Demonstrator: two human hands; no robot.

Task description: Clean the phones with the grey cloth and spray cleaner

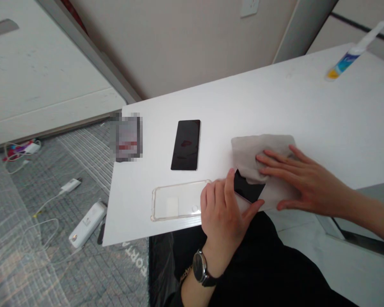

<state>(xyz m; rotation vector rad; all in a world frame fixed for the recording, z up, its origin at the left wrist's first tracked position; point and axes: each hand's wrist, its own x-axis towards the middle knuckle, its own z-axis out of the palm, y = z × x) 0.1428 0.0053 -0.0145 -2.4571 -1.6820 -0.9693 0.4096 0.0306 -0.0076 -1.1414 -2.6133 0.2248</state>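
A black smartphone (248, 187) is held at its edge by the left hand (222, 221), while a grey cloth (262, 157) is pressed over it by the flat right hand (297, 179) at the white table's (307, 94) front edge. A clear phone case (176, 200) and a black phone (185, 145) lie toward the left end.

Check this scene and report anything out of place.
A white rectangular charging block lies on the grey woven floor mat, trailing loose white cable. It looks out of place because it sits down there, apart from the items on the white table.
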